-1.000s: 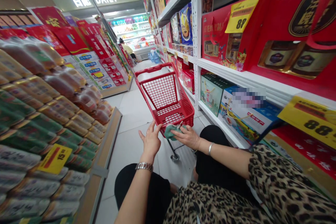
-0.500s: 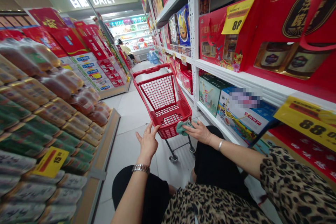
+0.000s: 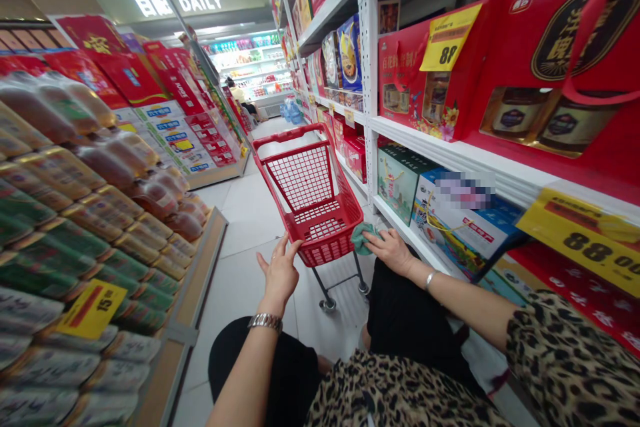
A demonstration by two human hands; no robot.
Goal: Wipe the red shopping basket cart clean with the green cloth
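Green cloth [image 3: 364, 239] has slid right along the rear rim of the red shopping cart [image 3: 305, 177], now at its right corner, under the right hand [image 3: 393, 251]; fingers together on it, can't tell if pinched. Left hand [image 3: 280, 273] open, fingers apart, just beside the rim's left corner. White shelving [image 3: 370, 80] of red gift boxes [image 3: 425, 80] on the right, wrapped goods [image 3: 75, 213] on the left.

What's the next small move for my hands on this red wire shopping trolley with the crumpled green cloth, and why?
Probably steady the trolley's near rim with your left hand. Your right hand is pressing the crumpled green cloth on one corner of the red wire shopping trolley, and the left fingers look close to the rim but not on it, so the wheeled trolley seems unsupported.
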